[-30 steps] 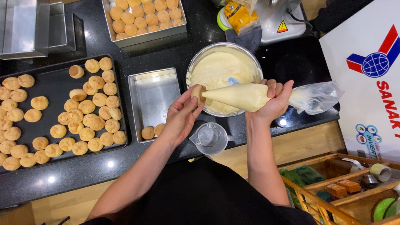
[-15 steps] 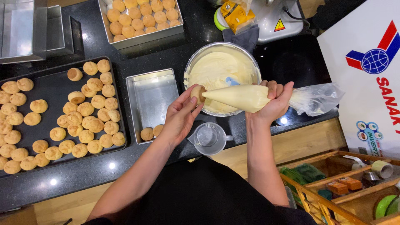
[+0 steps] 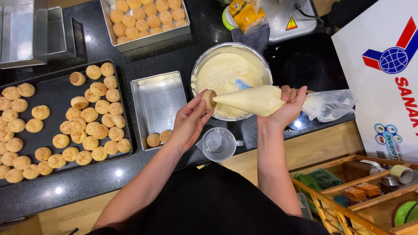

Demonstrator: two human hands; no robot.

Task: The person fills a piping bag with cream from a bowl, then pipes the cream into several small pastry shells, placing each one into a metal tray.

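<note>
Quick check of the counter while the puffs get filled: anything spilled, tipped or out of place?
Nothing stands out. The left hand holds one puff at the tip of the piping bag, gripped by the right hand. No cream on the black counter; the cream bowl sits upright.

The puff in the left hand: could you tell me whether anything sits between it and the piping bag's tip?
Nothing visible does: the piping bag tip meets the puff, held by the left hand.

Cream bowl (image 3: 230,65) as landmark: small tray (image 3: 159,102) just left, baking sheet (image 3: 56,98) farther left, measuring cup (image 3: 217,142) before, filled tray (image 3: 146,19) behind-left.
</note>
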